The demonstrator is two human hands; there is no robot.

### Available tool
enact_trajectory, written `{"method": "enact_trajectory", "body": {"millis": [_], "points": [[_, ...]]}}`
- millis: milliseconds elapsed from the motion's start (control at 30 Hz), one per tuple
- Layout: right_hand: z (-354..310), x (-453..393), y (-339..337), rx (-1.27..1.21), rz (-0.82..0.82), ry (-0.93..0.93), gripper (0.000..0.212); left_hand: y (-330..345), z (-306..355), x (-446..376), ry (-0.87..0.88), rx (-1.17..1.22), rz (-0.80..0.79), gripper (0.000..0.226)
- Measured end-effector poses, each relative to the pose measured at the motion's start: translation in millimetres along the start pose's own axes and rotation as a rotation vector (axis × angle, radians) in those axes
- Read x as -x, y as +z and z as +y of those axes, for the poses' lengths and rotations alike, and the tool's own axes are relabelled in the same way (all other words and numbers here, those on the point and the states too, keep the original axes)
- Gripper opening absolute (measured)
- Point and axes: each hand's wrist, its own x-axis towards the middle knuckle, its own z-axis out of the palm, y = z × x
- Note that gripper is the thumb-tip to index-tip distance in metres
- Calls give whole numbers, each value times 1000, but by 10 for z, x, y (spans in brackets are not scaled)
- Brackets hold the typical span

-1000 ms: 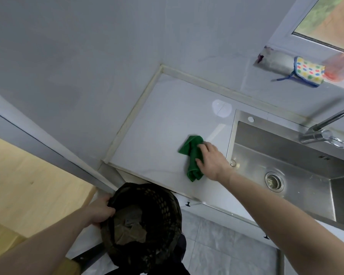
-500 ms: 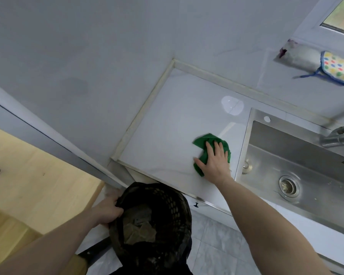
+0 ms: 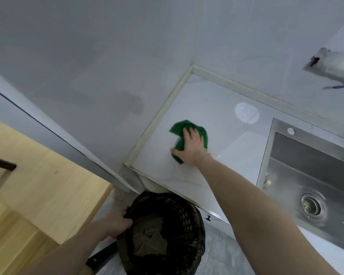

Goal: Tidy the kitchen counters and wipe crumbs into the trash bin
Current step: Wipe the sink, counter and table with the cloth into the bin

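A green cloth (image 3: 180,128) lies bunched on the white counter (image 3: 216,167), near the left wall strip. My right hand (image 3: 191,147) presses flat on it, fingers spread and straight. Below the counter's front edge sits a dark woven trash bin (image 3: 175,213) with crumpled brown paper inside. My left hand (image 3: 115,225) grips the bin's left rim, fingers curled over the edge.
A steel sink (image 3: 314,175) with a round drain lies right of the counter. A wooden table (image 3: 38,185) stands at the left. On the tiled wall ledge at upper right lies a grey rolled bag (image 3: 334,66). Grey floor tiles show beneath the bin.
My right hand has slid the green cloth leftward across the counter, away from the sink toward the left wall. The left hand keeps its hold on the bin rim.
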Motion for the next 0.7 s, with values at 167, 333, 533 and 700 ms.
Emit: {"method": "enact_trajectory", "body": {"millis": [167,333,533,700], "points": [[-235,861,489,47,-99,-310,117,11,-4,119,-5,12,8,61],[72,1707,722,144,-62,-275,105,28,23,207,6,41,-15,62],[492,2388,607,-150,67,-158,73,275,51,334,33,50,-15,65],[891,2884,301,-333,197,40,79,665,114,439,72,18,18,68]]}}
